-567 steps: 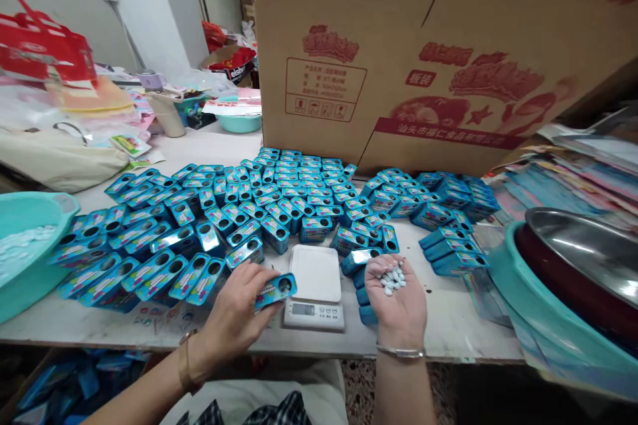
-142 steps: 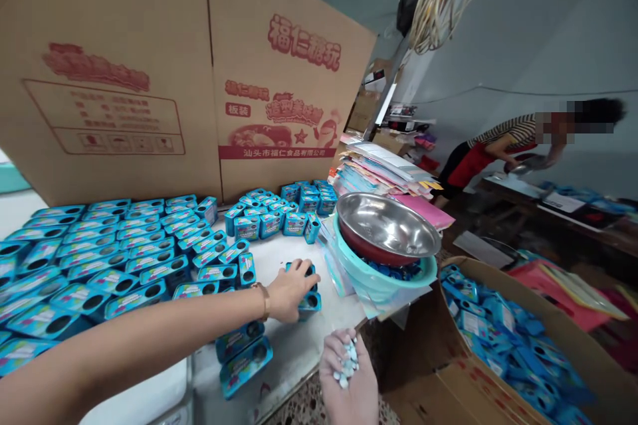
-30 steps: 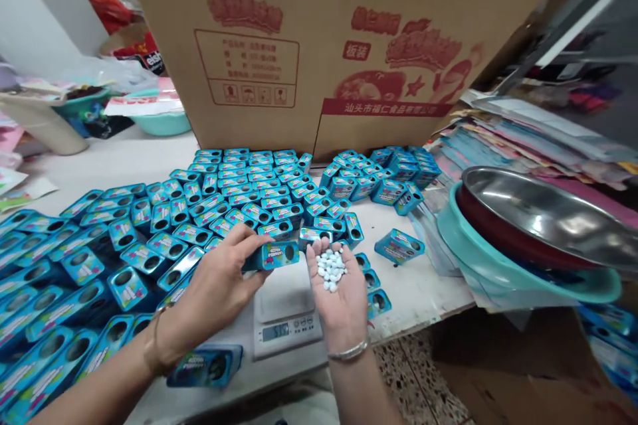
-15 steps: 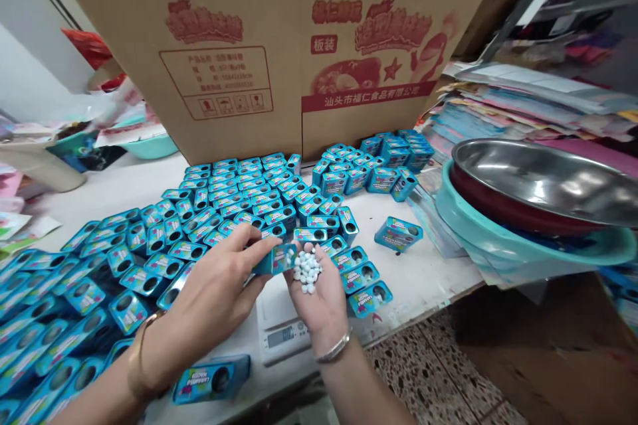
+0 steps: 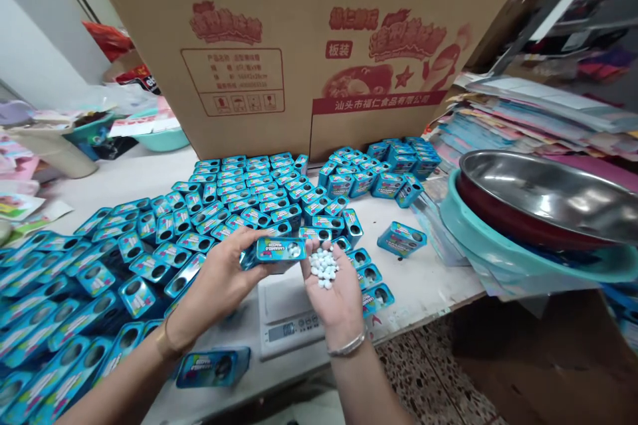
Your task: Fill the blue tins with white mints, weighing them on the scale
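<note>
Between the thumb and fingers of my left hand (image 5: 219,279) is a small blue candy box (image 5: 272,250). Its printed top faces me, and pale candies show in the round hole at its right end. My right hand (image 5: 339,302) is cupped palm up beside that end, its fingertips close to the box; I cannot tell whether they touch. A small heap of pale blue-white candies (image 5: 323,268) lies in this palm. Below both hands sits a white digital scale (image 5: 279,339), partly covered by them. Another blue box (image 5: 212,368) lies in front of the scale.
Rows of blue boxes (image 5: 249,189) cover the table's left and middle. A single box (image 5: 401,239) stands to the right. Behind rises a large cardboard carton (image 5: 299,136). At right, a steel bowl (image 5: 538,179) rests above a turquoise basin (image 5: 463,239), near stacked printed sheets (image 5: 523,113).
The box in my left hand has turned from tipped toward my right palm to more level, its top now showing. My view has shifted slightly. The candies stay in my right palm.
</note>
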`<state>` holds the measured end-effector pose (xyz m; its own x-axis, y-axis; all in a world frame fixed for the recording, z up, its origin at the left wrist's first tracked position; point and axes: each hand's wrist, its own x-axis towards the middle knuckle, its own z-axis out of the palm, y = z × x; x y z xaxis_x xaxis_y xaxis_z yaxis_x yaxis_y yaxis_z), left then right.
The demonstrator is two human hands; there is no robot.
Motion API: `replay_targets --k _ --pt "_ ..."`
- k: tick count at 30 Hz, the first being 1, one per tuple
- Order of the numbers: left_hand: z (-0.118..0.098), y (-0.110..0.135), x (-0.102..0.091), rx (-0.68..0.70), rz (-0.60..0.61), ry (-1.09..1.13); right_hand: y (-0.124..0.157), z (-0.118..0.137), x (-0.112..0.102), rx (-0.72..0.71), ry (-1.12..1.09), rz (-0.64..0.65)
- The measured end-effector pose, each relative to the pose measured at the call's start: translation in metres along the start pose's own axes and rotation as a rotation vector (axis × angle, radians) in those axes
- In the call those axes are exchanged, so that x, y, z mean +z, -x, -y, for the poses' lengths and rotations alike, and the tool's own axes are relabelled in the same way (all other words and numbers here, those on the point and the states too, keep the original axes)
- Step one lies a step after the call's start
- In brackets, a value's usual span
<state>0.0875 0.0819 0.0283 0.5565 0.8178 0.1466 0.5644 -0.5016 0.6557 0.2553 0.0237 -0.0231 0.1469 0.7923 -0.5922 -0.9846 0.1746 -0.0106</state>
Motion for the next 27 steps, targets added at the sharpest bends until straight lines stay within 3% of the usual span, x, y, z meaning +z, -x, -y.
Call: replay_targets --k 5,9,12,14,17,20,27 --pt "0.027 0.003 0.029 -0.162 0.124 0.147 0.001 0.017 -0.002 -0.058 0.0 0.026" --pt "0.036 0.01 0.044 -0.128 0.098 -0.025 0.002 0.025 -0.003 -0.107 0.028 0.01" --pt "0.034 0.018 0.033 -0.03 0.097 -0.067 0.002 0.031 -0.004 -0.136 0.069 0.015" --pt "0.031 0.023 0.017 0.018 0.035 -0.033 0.002 0.035 -0.006 -0.129 0.082 0.066" --pt "0.028 0.03 -0.011 -0.034 -0.096 0.068 0.002 0.039 -0.009 -0.062 0.068 0.159" --pt "0.031 0.035 -0.03 -0.104 -0.143 0.168 0.002 0.04 -0.008 -0.017 0.04 0.187" --pt "0.045 0.044 -0.029 -0.08 -0.064 0.142 0.005 0.035 -0.001 -0.051 0.061 0.14"
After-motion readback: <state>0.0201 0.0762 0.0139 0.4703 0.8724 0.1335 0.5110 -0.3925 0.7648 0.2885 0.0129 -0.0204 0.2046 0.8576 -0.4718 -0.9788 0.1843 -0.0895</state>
